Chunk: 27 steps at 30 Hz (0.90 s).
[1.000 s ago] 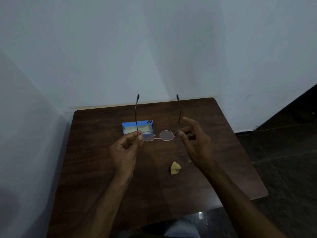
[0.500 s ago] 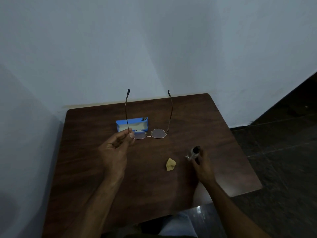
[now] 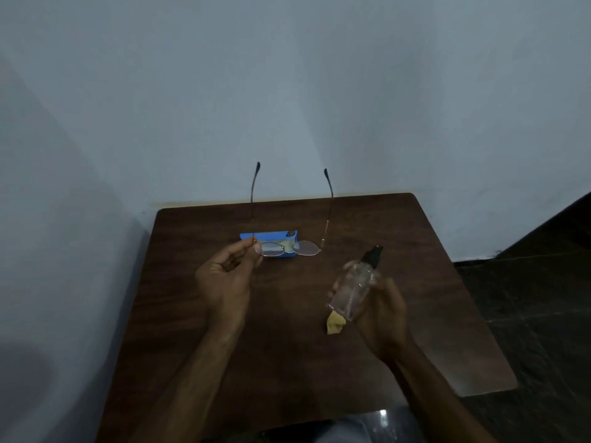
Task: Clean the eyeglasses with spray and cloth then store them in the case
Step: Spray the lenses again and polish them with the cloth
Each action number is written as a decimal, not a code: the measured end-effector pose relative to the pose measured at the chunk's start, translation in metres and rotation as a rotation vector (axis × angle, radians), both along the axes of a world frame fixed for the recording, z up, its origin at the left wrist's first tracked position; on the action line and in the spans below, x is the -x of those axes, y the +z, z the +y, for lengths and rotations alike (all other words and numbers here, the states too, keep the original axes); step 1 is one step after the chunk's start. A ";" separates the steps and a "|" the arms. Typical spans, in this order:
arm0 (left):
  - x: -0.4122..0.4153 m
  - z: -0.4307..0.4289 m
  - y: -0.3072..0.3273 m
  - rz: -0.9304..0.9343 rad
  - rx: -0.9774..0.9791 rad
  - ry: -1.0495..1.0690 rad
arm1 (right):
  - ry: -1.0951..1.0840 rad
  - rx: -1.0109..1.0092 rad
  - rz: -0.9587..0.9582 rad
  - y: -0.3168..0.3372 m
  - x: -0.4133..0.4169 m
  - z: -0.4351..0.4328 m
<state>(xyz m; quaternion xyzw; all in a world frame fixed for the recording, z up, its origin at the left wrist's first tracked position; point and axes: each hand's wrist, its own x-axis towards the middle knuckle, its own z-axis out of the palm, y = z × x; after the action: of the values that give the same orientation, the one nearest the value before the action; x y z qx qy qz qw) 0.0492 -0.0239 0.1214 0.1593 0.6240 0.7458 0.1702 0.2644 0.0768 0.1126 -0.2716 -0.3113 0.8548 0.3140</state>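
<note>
My left hand (image 3: 228,276) pinches the thin-framed eyeglasses (image 3: 303,248) at their left hinge and holds them above the table, temples unfolded and pointing away from me. Behind the lenses a blue case (image 3: 281,235) lies on the dark wooden table (image 3: 287,362). My right hand (image 3: 382,311) grips a clear spray bottle (image 3: 353,292) with a black nozzle, raised and tilted with the nozzle up and to the right of the lenses. A small crumpled yellow cloth (image 3: 335,322) lies on the table just under the bottle's base.
The table stands in a corner between two pale walls. Its right edge (image 3: 473,282) drops off to a dark tiled floor. My lap shows below the near edge.
My right hand let go of the glasses, dropped to the spray bottle on the table, and has lifted it toward the lenses. The left hand keeps the glasses held up.
</note>
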 end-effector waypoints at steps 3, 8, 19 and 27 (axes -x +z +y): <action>-0.003 0.000 0.006 0.102 0.068 0.020 | 0.164 0.006 0.088 0.035 0.022 -0.014; -0.005 -0.001 0.019 0.176 0.079 0.079 | 0.231 -0.055 -0.219 0.068 0.067 -0.028; -0.012 -0.012 0.035 0.202 0.064 0.144 | 0.256 -0.514 -0.390 0.085 0.098 -0.057; -0.017 -0.011 0.037 0.158 0.014 0.141 | 0.161 -0.667 -0.486 0.076 0.107 -0.059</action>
<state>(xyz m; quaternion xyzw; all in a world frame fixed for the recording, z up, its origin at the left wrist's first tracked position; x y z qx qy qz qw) 0.0665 -0.0347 0.1582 0.1720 0.6502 0.7368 0.0685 0.1574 0.0179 0.1891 -0.3237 -0.6564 0.6399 0.2343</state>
